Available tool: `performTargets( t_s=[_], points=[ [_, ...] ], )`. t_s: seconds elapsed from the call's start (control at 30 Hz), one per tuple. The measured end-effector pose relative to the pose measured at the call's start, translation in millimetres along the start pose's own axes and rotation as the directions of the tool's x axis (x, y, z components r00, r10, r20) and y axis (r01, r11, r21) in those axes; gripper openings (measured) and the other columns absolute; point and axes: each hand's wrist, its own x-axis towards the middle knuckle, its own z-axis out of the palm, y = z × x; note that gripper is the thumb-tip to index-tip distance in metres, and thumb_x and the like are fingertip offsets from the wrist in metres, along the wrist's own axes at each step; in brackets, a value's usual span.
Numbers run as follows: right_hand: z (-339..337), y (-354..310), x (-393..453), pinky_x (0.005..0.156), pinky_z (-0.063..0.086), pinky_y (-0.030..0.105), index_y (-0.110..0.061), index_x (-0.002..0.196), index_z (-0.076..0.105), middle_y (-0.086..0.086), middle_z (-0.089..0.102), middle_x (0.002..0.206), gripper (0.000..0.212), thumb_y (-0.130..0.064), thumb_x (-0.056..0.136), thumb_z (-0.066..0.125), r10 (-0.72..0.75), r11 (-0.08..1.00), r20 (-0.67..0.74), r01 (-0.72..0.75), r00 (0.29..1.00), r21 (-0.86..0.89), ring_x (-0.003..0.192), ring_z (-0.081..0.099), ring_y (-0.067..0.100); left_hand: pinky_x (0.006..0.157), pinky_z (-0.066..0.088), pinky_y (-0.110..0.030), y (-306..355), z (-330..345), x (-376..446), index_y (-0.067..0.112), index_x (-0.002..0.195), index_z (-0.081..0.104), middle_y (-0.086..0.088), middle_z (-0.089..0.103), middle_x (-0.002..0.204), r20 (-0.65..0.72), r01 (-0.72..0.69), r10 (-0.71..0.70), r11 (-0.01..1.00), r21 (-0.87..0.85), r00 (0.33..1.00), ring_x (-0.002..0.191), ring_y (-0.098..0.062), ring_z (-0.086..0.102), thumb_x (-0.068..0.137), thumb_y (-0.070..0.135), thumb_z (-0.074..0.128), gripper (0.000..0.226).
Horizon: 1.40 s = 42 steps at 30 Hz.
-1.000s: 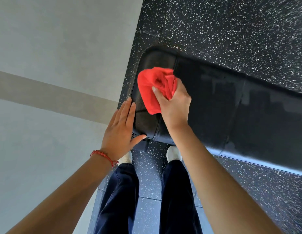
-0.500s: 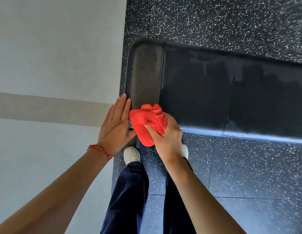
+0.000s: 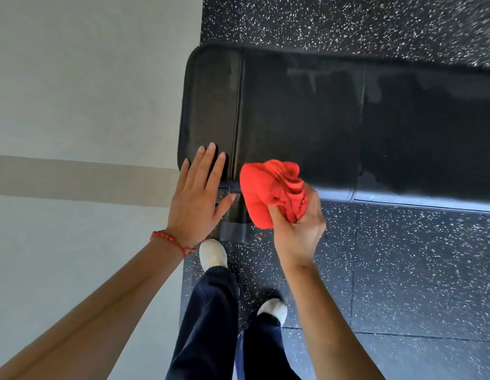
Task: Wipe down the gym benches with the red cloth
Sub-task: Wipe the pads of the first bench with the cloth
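Observation:
A black padded gym bench point(image 3: 320, 119) runs from the centre to the right edge, with faint wet streaks on its top. My right hand point(image 3: 298, 229) grips a bunched red cloth point(image 3: 268, 190), held at the bench's near edge, just right of the seam between the short end pad and the long pad. My left hand point(image 3: 197, 196) is open and flat, its fingertips resting on the near corner of the end pad. A red string bracelet circles the left wrist.
A pale wall point(image 3: 87, 105) with a beige band stands directly left of the bench end. Black speckled rubber floor point(image 3: 402, 270) surrounds the bench. My legs in dark trousers and white shoes point(image 3: 212, 255) stand below, close to the bench's metal foot point(image 3: 233, 231).
The right hand drew the cloth from the top of the end pad down to the near edge, then turned palm-up. The view shifted, and my right foot stepped back.

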Motion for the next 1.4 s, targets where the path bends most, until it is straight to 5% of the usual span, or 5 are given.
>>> performTargets(
  t_s=[0.33, 0.57, 0.73, 1.0, 1.4],
  points=[
    [-47, 66, 6, 0.066, 0.037, 0.004, 0.006, 0.095, 0.056, 0.020, 0.063, 0.082, 0.037, -0.015, 0.070, 0.073, 0.000, 0.999, -0.228, -0.009, 0.974, -0.041, 0.070, 0.051, 0.011, 0.111, 0.011, -0.050, 2, 26, 0, 0.004, 0.144, 0.027, -0.018, 0.025, 0.151, -0.085, -0.001, 0.016, 0.984, 0.178, 0.996, 0.140, -0.033, 0.018, 0.095, 0.041, 0.035, 0.062],
    [-10, 68, -11, 0.074, 0.051, 0.032, 0.001, 0.106, 0.055, 0.017, 0.067, 0.093, 0.045, -0.021, 0.071, 0.075, 0.074, 0.988, -0.316, -0.028, 0.946, 0.150, 0.081, 0.065, 0.027, 0.112, 0.005, -0.048, -2, 38, 3, 0.007, 0.144, 0.029, -0.015, 0.026, 0.151, -0.178, 0.020, 0.010, 0.987, 0.162, 0.984, 0.140, -0.032, 0.019, 0.096, 0.043, 0.031, 0.061],
    [29, 58, -24, 0.075, 0.045, 0.009, -0.014, 0.104, 0.053, 0.007, 0.063, 0.093, 0.039, -0.010, 0.070, 0.073, -0.009, 0.975, -0.270, 0.069, 0.963, 0.213, 0.079, 0.058, 0.001, 0.113, 0.003, -0.045, -6, 44, 2, 0.007, 0.144, 0.031, -0.014, 0.027, 0.151, -0.277, -0.029, 0.060, 0.993, 0.116, 0.959, 0.140, -0.030, 0.019, 0.096, 0.036, 0.031, 0.056],
    [41, 66, -29, 0.083, 0.038, 0.004, -0.021, 0.111, 0.042, 0.014, 0.058, 0.101, 0.050, 0.000, 0.068, 0.056, -0.264, 0.955, -0.233, 0.287, 0.936, 0.074, 0.091, 0.054, 0.014, 0.113, 0.006, -0.046, -8, 51, 2, 0.004, 0.141, 0.035, -0.016, 0.031, 0.149, -0.389, -0.063, 0.099, 0.992, 0.105, 0.916, 0.139, -0.031, 0.023, 0.095, 0.028, 0.030, 0.052],
    [33, 83, -26, 0.078, 0.049, 0.025, -0.008, 0.111, 0.051, 0.011, 0.067, 0.098, 0.041, -0.008, 0.075, 0.071, 0.061, 0.973, -0.537, 0.070, 0.842, 0.221, 0.085, 0.063, 0.021, 0.111, 0.012, -0.052, 2, 61, 7, 0.002, 0.136, 0.043, -0.018, 0.038, 0.144, -0.482, 0.022, 0.043, 0.992, 0.128, 0.875, 0.135, -0.035, 0.031, 0.096, 0.032, 0.033, 0.050]
  ],
)
